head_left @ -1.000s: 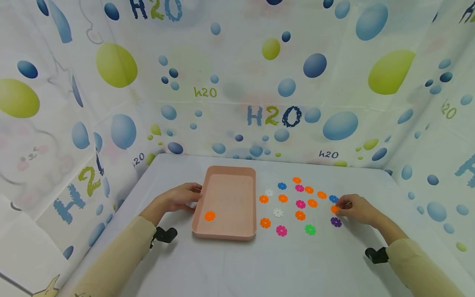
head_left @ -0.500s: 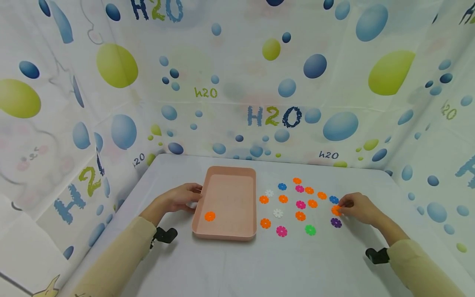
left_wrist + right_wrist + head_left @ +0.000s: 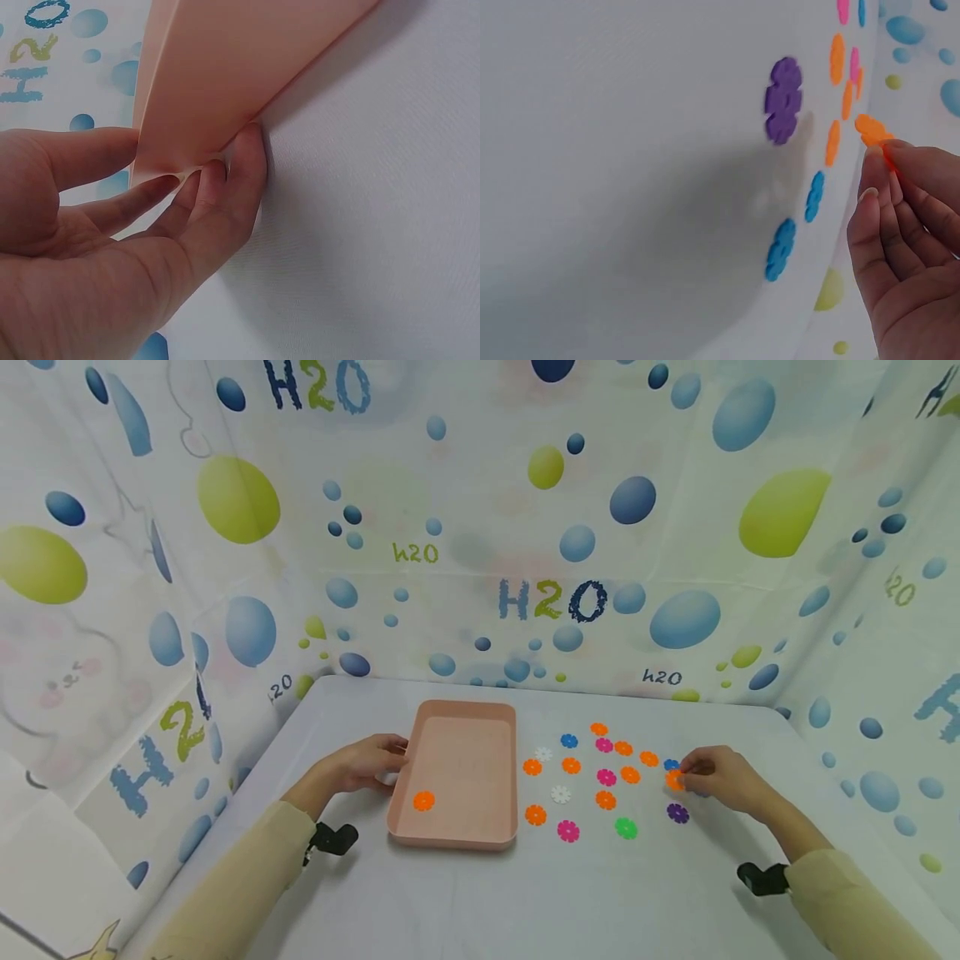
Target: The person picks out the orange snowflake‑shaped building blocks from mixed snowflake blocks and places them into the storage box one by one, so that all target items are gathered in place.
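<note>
At the right of the table my right hand [image 3: 723,778] pinches an orange flower-shaped disc [image 3: 870,129] between thumb and fingertips, held clear of the tabletop in the right wrist view. A blue disc [image 3: 781,250] and another blue disc [image 3: 814,196] lie below that hand, and a purple disc [image 3: 678,813] is nearby. On the left, my left hand [image 3: 372,762] holds the left edge of a pink rectangular tray [image 3: 465,842]; its fingers touch the rim and side wall [image 3: 202,82]. One orange disc [image 3: 423,801] lies flat inside the tray.
Several loose flower discs lie spread right of the tray, among them a green disc [image 3: 626,828], a pink disc [image 3: 568,832] and a white disc [image 3: 561,794]. A white cloth covers the table [image 3: 450,902]. A printed curtain [image 3: 465,527] stands behind and at both sides.
My right hand has picked the orange disc up slightly from the table, uncovering a blue disc beneath the hand. The left hand and tray stay put; the head view has tilted slightly.
</note>
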`<state>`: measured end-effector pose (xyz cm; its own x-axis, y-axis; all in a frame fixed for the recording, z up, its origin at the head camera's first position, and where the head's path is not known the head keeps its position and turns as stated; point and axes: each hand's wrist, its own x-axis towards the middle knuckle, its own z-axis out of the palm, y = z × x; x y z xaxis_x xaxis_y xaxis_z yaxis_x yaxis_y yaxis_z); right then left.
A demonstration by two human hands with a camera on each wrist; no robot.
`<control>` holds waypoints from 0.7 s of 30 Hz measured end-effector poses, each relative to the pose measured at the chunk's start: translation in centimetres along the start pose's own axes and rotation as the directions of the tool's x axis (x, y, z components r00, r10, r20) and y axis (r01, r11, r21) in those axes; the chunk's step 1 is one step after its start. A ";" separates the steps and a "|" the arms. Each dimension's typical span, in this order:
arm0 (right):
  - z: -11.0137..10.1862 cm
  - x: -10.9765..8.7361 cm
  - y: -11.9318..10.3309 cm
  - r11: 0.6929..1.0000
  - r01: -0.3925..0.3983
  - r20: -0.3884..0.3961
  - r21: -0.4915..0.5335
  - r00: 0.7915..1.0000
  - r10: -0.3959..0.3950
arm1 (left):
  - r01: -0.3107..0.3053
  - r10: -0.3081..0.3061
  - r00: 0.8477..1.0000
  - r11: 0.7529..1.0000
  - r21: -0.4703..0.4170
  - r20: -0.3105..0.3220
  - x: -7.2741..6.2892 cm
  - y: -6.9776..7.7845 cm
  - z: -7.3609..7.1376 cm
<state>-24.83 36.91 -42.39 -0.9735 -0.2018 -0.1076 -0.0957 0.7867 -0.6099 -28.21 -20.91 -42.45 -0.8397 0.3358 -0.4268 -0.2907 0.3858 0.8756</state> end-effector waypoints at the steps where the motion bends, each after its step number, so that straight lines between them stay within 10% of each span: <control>1: 0.0 0.1 -0.3 1.000 0.008 -0.004 0.000 1.000 -0.008 | 0.000 0.000 1.000 1.000 -0.001 0.001 0.0 0.0 0.0; 21: 1.6 1.1 -7.0 0.980 0.187 0.005 0.063 0.982 -0.188 | 0.021 -0.021 1.000 0.999 0.031 -0.010 -0.2 0.3 0.1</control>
<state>-24.87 30.24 -39.49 -0.9371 -0.3489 0.0047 -0.2627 0.6965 -0.6677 -28.11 -20.81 -42.15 -0.8379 0.3195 -0.4426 -0.2940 0.4191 0.8590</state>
